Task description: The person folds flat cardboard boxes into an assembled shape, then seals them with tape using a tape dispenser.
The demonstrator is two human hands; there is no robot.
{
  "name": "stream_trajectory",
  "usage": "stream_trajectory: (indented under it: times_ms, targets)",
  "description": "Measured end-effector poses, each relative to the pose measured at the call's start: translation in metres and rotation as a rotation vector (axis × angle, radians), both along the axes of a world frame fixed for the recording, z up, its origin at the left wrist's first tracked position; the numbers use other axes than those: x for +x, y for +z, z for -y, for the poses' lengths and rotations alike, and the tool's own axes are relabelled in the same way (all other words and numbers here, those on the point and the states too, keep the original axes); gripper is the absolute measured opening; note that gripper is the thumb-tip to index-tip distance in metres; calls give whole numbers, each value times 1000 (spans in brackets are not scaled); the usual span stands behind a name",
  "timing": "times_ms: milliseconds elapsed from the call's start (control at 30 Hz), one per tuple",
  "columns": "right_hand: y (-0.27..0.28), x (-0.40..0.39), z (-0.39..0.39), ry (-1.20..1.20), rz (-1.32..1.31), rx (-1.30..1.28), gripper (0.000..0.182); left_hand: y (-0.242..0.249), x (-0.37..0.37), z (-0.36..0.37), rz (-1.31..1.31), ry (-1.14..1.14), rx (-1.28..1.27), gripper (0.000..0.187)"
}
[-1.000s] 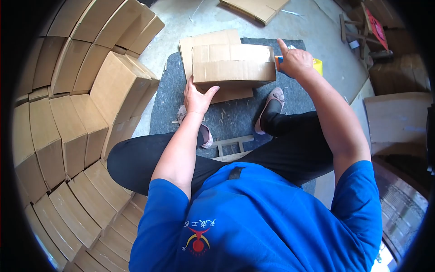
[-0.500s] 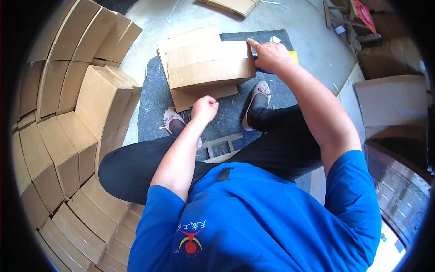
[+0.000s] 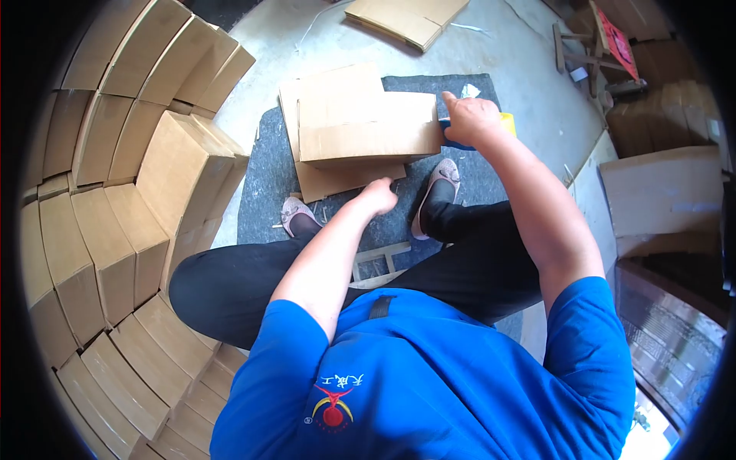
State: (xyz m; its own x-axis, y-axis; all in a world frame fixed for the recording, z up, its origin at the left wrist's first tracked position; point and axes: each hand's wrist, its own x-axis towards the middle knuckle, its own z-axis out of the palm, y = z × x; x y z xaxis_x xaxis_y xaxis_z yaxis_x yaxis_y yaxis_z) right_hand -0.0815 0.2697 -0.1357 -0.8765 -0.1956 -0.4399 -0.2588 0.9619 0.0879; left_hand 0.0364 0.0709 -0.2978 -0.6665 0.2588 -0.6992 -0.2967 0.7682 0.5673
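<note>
A closed cardboard box (image 3: 368, 138) lies on flat cardboard sheets (image 3: 341, 182) on a dark mat in front of me. My right hand (image 3: 471, 121) is at the box's right end, closed around a blue and yellow tape dispenser (image 3: 507, 123) that it mostly covers. One digit of that hand sticks out past the box's upper right corner. My left hand (image 3: 378, 197) is just in front of the box's near side, over the edge of the lower sheet. Its thumb and fingers look apart, and I see nothing in them.
Stacked cardboard boxes (image 3: 126, 222) form a wall on the left. More flat cardboard (image 3: 406, 17) lies on the floor at the top. A wooden stool (image 3: 586, 46) and further cardboard (image 3: 663, 184) stand to the right. My feet are on the dark mat (image 3: 264, 172).
My left hand has moved right along the box's near side, and its closed fingers have loosened. The right hand's extended digit has come off the box's corner. The whole view has shifted slightly.
</note>
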Motion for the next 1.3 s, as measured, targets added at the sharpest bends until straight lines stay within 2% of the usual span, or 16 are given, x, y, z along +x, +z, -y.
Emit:
stream_trajectory:
  times_ms: [33, 100, 167, 233, 367, 433, 467, 600, 733, 833, 933, 967, 1033, 1100, 1200, 1300]
  targets:
    - [8, -6, -6, -46, 67, 48, 44, 14, 2, 13, 24, -67, -29, 51]
    - [28, -9, -21, -105, 114, 128, 34, 40, 7, 33, 114, -118, -48, 46]
    - [67, -6, -32, -152, 150, 73, 42, 42, 12, 39, 8, -152, -35, 36]
    - [96, 3, -47, -173, 198, -134, 49, 66, 11, 36, 61, 103, 275, 30]
    - [127, 20, -60, -129, 309, -752, 56, 128, 5, 6, 221, 688, 960, 58]
    - [125, 25, -47, -152, 348, -888, 57, 148, 1, 1, 326, 827, 1292, 67]
    - [120, 26, -41, -134, 342, -928, 54, 157, -1, 3, 330, 845, 1343, 67]
    - [108, 25, -25, -90, 347, -954, 51, 165, 1, 25, 231, 808, 1299, 66]
    - [92, 22, -16, -159, 506, -1153, 35, 158, 6, 37, 198, 851, 1328, 66]
    - [88, 24, -4, -194, 513, -1144, 34, 154, 7, 45, 281, 891, 1463, 56]
    - [94, 31, 19, -177, 470, -1047, 35, 148, 10, 44, 205, 1081, 1318, 33]
    - [94, 33, 27, -175, 420, -952, 37, 145, 11, 45, 205, 1085, 1314, 33]
    - [91, 35, 36, -154, 373, -894, 42, 138, 9, 47, 98, 1211, 1074, 29]
    - [93, 36, 44, -132, 327, -818, 45, 129, 5, 65, -21, 1264, 990, 17]
    - [99, 26, 45, -172, 246, -794, 43, 129, -20, 114, -254, 1381, 787, 15]
    - [98, 13, 63, -137, 90, -610, 47, 123, -44, 158, -305, 1331, 616, 19]
